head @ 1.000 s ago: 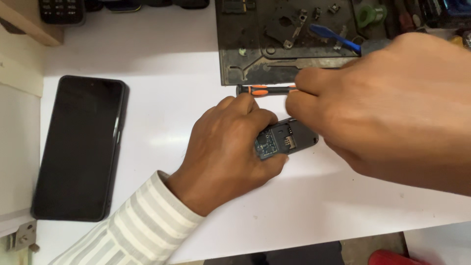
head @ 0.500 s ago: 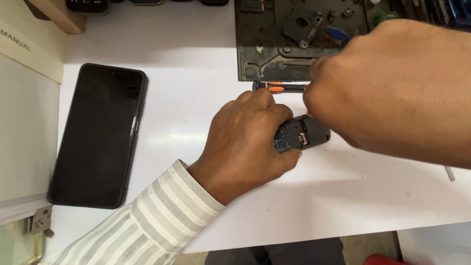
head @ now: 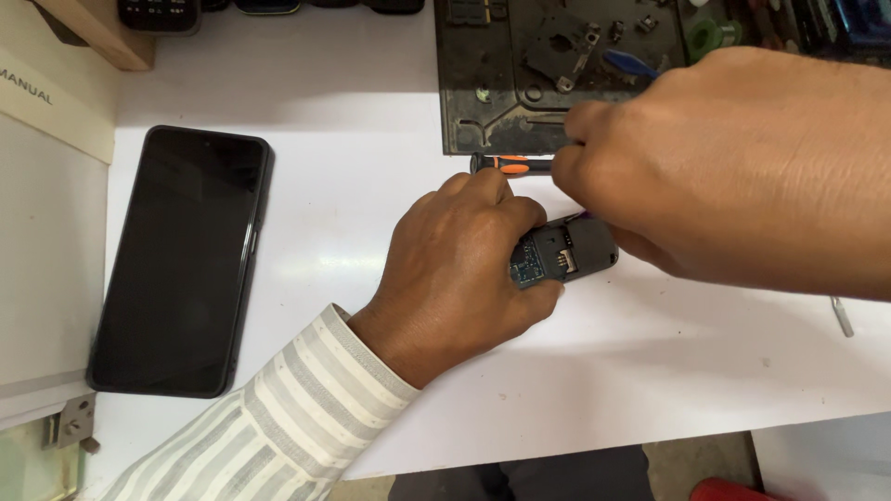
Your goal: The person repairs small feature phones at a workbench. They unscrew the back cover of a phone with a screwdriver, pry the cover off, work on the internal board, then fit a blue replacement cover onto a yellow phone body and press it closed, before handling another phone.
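My left hand (head: 464,264) lies on the white table and grips a small dark phone body (head: 566,250) with its blue-green circuit board exposed. My right hand (head: 733,167) hovers over the phone's far end, fingers closed on a tool whose tip is hidden beneath the hand. A black and orange screwdriver (head: 510,164) lies on the table just behind my left knuckles, its right end hidden by my right fingers. I cannot tell whether the right hand grips that screwdriver.
A large black smartphone (head: 181,260) lies face up at the left. A dark metal tray (head: 520,74) with small parts and a blue-handled tool (head: 631,63) sits at the back. A booklet (head: 46,102) is at the far left, and a small metal piece (head: 842,315) at the right.
The view has shifted slightly, so everything sits a little lower and to the right. Both hands stay on the small phone in nearly the same pose.
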The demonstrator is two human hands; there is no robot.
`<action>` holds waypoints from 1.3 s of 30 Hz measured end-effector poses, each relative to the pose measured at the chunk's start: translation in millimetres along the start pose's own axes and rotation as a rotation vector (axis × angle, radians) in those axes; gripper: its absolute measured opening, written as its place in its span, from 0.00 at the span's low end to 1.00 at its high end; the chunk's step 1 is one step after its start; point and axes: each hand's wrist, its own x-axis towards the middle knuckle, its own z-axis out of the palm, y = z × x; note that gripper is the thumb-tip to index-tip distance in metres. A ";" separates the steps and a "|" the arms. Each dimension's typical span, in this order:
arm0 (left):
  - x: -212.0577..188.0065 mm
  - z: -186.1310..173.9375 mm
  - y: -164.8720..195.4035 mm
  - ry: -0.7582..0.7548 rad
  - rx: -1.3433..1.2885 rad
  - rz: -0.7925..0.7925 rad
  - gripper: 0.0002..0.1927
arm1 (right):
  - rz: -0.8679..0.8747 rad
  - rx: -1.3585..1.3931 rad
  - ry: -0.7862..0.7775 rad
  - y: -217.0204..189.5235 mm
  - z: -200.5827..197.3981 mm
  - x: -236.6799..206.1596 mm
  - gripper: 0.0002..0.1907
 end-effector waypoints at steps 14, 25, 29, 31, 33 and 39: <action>0.4 -1.2 -0.2 -0.012 -0.001 -0.007 0.18 | 0.029 0.011 0.003 -0.1 7.2 1.1 0.10; 0.2 -1.6 0.7 -0.014 -0.015 -0.019 0.17 | 0.009 0.000 -0.062 2.8 0.8 1.6 0.07; -0.9 -2.7 0.3 -0.010 -0.022 -0.013 0.16 | 0.007 -0.031 -0.075 1.7 3.3 3.1 0.04; -0.8 -3.1 0.0 -0.016 -0.018 -0.015 0.16 | 0.016 -0.017 -0.077 1.6 5.2 3.2 0.04; -1.2 -3.1 -0.1 -0.013 -0.012 -0.010 0.16 | 0.020 0.007 -0.059 0.8 6.8 3.3 0.05; -2.2 -1.9 -1.2 0.004 -0.003 0.000 0.16 | -0.008 0.001 0.041 -2.2 4.3 2.6 0.16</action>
